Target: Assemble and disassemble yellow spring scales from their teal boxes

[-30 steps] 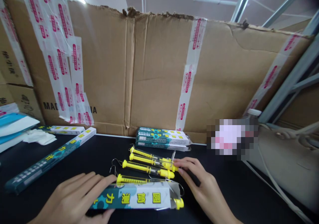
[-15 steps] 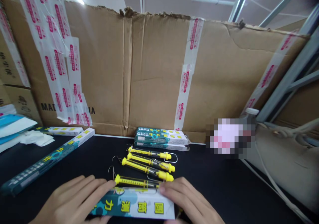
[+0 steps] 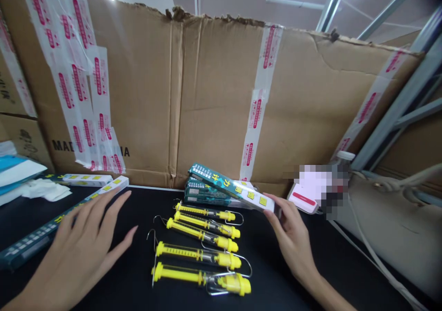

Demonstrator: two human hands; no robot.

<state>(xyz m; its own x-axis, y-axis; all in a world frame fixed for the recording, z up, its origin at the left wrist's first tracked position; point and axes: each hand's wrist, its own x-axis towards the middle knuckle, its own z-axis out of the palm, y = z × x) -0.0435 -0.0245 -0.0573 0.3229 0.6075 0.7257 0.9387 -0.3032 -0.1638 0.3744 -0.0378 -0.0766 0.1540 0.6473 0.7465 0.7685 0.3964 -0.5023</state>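
Note:
My right hand (image 3: 292,235) grips the white end of a narrow printed spring-scale box (image 3: 229,186) between thumb and fingers. The box slants across the top of a small stack of like boxes (image 3: 207,195), its teal end raised at the left. My left hand (image 3: 86,239) is empty, its fingers spread, over part of a long teal-and-white box (image 3: 36,244). Several yellow spring scales with clear tubes and wire hooks lie in a column between my hands; the nearest spring scale (image 3: 179,274) is at the front, the farthest spring scale (image 3: 195,209) by the stack.
A tall cardboard wall (image 3: 214,99) with tape strips stands behind the black tabletop (image 3: 138,209). At the left back are another box (image 3: 88,180), crumpled white tissue (image 3: 50,190) and blue-white packets (image 3: 20,173). A blurred-out pinkish item (image 3: 307,196) and cables (image 3: 376,255) are at the right.
The box held in both hands at the front is now in my right hand only, up at the stack. My left hand has let go and moved left, uncovering the nearest spring scale.

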